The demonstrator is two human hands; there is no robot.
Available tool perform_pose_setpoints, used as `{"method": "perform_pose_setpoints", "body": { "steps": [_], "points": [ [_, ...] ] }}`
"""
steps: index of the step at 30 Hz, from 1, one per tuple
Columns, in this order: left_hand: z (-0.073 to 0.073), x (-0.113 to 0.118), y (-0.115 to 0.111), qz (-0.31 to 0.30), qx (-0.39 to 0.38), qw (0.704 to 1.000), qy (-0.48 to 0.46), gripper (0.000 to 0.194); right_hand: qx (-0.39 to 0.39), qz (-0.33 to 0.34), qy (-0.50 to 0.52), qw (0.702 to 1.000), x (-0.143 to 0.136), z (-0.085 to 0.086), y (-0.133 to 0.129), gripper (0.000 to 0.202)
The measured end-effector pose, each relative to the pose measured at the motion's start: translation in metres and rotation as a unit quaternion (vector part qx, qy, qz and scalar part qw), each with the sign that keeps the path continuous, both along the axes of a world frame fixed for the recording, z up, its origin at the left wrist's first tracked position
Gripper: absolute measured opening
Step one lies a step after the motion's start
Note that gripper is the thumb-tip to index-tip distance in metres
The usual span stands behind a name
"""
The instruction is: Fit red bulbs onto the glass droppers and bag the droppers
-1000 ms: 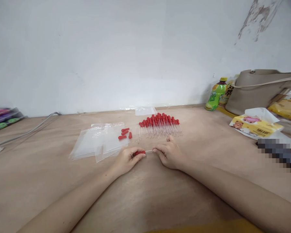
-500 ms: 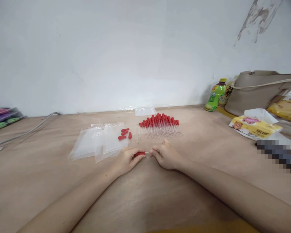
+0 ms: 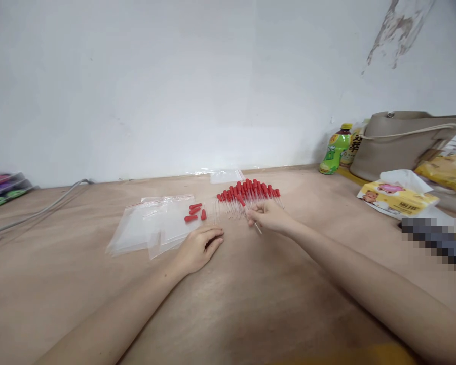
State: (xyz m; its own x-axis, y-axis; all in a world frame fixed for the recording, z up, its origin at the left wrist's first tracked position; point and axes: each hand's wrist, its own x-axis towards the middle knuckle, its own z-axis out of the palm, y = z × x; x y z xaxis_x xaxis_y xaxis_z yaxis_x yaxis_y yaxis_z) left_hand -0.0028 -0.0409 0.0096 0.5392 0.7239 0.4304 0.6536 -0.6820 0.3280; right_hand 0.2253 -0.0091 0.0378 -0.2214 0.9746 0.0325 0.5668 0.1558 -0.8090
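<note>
My right hand (image 3: pixel 268 215) pinches the glass tube of a dropper with a red rubber bulb (image 3: pixel 240 200). The bulb points up and left over the front of a fanned row of droppers (image 3: pixel 256 188), and the tube's tip sticks out below my fingers. My left hand (image 3: pixel 203 247) rests on the table, holding nothing, with thumb and fingers apart. Just beyond it lie several loose red bulbs (image 3: pixel 191 218) and a few bare glass tubes (image 3: pixel 215 212), thin and hard to make out. Clear zip bags (image 3: pixel 137 228) lie stacked to its left.
A green drink bottle (image 3: pixel 335 151) and a beige bag (image 3: pixel 395 144) stand at the back right. Nearer are a yellow tissue pack (image 3: pixel 399 195) and a blurred-out dark object (image 3: pixel 437 243). A grey cable (image 3: pixel 45 209) crosses the left side. The wall closes off the back.
My left hand has let go of the red bulb and opened. My right hand has moved the dropper forward and right to the row's front edge.
</note>
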Motion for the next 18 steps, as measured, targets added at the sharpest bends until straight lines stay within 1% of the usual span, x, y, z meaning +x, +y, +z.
{"method": "perform_pose_setpoints", "body": {
  "steps": [2, 3, 6, 9, 11, 16, 18],
  "points": [
    [0.000, 0.001, 0.000, -0.003, 0.003, 1.000, 0.004, 0.023, 0.067, -0.075, -0.051, 0.994, -0.008, 0.001, 0.013, 0.026],
    [0.000, 0.001, -0.001, -0.002, 0.004, 1.000, 0.005, 0.024, 0.102, -0.110, -0.085, 0.985, -0.015, 0.001, 0.019, 0.026],
    [-0.001, 0.000, -0.002, -0.002, 0.004, 1.000, 0.006, 0.025, 0.164, -0.176, -0.172, 0.955, -0.039, 0.001, 0.036, 0.027],
    [-0.001, -0.001, -0.002, -0.005, 0.006, 1.000, 0.008, 0.025, 0.182, -0.189, -0.230, 0.937, -0.059, -0.003, 0.051, 0.028],
    [-0.002, -0.001, -0.001, -0.006, 0.008, 1.000, 0.008, 0.025, 0.187, -0.193, -0.255, 0.929, -0.066, -0.007, 0.059, 0.027],
    [-0.003, 0.000, -0.001, -0.018, 0.019, 1.000, 0.005, 0.024, 0.194, -0.202, -0.285, 0.917, -0.067, -0.015, 0.064, 0.032],
    [-0.003, -0.001, 0.000, 0.003, 0.050, 0.999, 0.003, 0.022, 0.209, -0.191, -0.274, 0.919, -0.067, -0.016, 0.061, 0.033]
  ]
}}
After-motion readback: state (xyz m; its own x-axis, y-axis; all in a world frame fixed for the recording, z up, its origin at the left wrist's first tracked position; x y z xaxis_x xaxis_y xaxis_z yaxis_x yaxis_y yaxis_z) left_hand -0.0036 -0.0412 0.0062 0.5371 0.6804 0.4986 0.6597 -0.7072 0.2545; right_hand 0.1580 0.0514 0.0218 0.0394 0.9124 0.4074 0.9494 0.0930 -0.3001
